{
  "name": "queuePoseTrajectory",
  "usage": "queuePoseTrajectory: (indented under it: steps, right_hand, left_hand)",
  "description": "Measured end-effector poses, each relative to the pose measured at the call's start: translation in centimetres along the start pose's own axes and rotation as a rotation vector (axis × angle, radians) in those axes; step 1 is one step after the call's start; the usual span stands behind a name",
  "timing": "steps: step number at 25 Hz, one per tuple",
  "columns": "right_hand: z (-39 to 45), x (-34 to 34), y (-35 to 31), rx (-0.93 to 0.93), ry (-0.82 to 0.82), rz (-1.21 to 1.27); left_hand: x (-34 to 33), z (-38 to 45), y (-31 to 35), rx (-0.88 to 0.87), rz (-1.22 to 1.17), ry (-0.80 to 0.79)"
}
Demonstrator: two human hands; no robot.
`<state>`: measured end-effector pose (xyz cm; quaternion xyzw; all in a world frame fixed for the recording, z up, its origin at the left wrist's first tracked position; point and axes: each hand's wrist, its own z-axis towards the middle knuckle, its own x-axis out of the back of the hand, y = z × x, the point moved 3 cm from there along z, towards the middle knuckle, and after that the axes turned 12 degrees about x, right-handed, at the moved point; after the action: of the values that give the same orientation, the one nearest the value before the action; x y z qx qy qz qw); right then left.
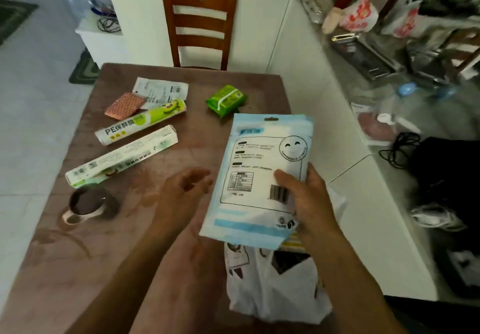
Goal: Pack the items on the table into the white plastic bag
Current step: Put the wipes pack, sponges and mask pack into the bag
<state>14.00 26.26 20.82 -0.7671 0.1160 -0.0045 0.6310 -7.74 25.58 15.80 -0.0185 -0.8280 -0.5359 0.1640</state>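
Observation:
My right hand (309,198) grips a flat blue-and-white packet (259,167) by its lower right edge, holding it upright above the white plastic bag (275,292), which lies at the table's near right. My left hand (181,190) hovers open beside the packet, holding nothing. On the brown table (78,268) lie a green pack (226,99), a PE cling-film roll (140,121), a long white box (122,155), a small orange patterned packet (124,105) and a white sachet (161,92).
A dark cup (88,202) stands at the table's left edge. A wooden chair (198,25) faces the far side. To the right, a white counter (363,177) carries bags, cables and clutter.

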Motion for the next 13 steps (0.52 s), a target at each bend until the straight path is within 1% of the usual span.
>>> queuePoseTrajectory:
  steps: [2,3,5,7,8,10,12,13]
  right_hand:
    - [-3.0,7.9,-1.7,-0.001,0.029,0.048]
    - [-4.2,11.7,-2.1,-0.031,0.027,0.059]
    - [-5.5,18.3,-1.5,-0.171,-0.046,0.037]
    - [-6.1,22.8,0.0,-0.364,-0.120,-0.012]
    - [-6.1,24.2,1.0,-0.442,-0.144,-0.042]
    - [-5.6,25.3,2.9,-0.518,-0.184,-0.150]
    - [-5.1,24.4,4.7,-0.559,-0.199,-0.216]
    - [-4.7,23.4,5.6,-0.578,-0.187,-0.187]
  left_hand:
    - [-4.0,-4.9,0.8,-0.084,0.071,-0.008]
    - [-6.1,-7.1,1.0,-0.139,0.162,-0.033]
    - [-9.8,-10.1,0.7,-0.270,0.426,-0.065]
    - [-12.7,-12.2,0.2,-0.383,0.686,-0.144]
    - [-13.8,-13.1,0.0,-0.384,0.794,-0.211]
    - [-15.0,-14.3,-1.3,-0.313,1.000,-0.359]
    - [-15.2,-14.8,-2.6,-0.215,1.137,-0.469]
    - [-15.0,-15.2,-3.1,-0.194,1.180,-0.504]
